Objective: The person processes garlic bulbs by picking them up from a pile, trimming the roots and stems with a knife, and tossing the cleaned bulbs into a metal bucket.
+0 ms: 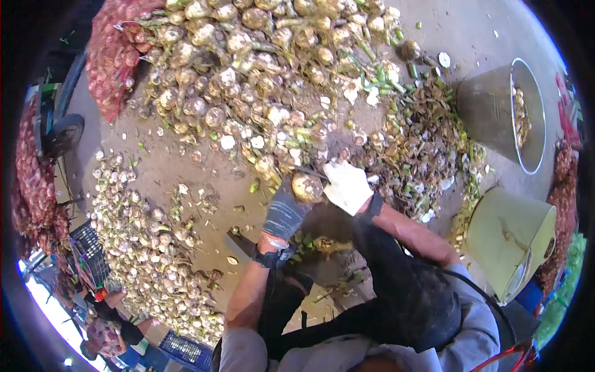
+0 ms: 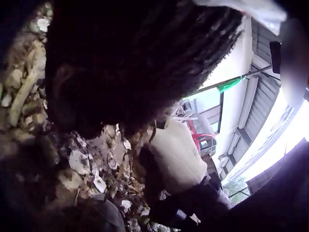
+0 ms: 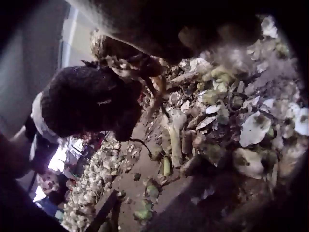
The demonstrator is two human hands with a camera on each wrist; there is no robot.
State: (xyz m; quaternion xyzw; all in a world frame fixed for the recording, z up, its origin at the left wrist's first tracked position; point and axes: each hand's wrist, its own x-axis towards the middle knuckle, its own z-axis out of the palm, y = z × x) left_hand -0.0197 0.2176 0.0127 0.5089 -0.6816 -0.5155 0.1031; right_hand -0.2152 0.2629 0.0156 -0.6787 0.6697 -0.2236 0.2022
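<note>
Heap of onions (image 1: 248, 56) at twelve o'clock, trimmings (image 1: 421, 149) at two, metal bucket (image 1: 489, 105) beyond them, yellow bucket (image 1: 508, 235) tipped over at four. Grey-gloved left hand (image 1: 284, 214) curls round a bulb (image 1: 307, 186) dead centre; it looks round, so its long axis is unclear. White-gloved right hand (image 1: 347, 186) sits curled just beside the bulb at three o'clock; what it grips I can't tell.

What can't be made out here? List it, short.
Head view: what the right grip holds; its white glove covers it.
Left wrist view: how the left grip holds the bulb; its dark, blurred glove fills the frame.
Head view: what lies in the metal bucket; too small, and its wall hides most.
</note>
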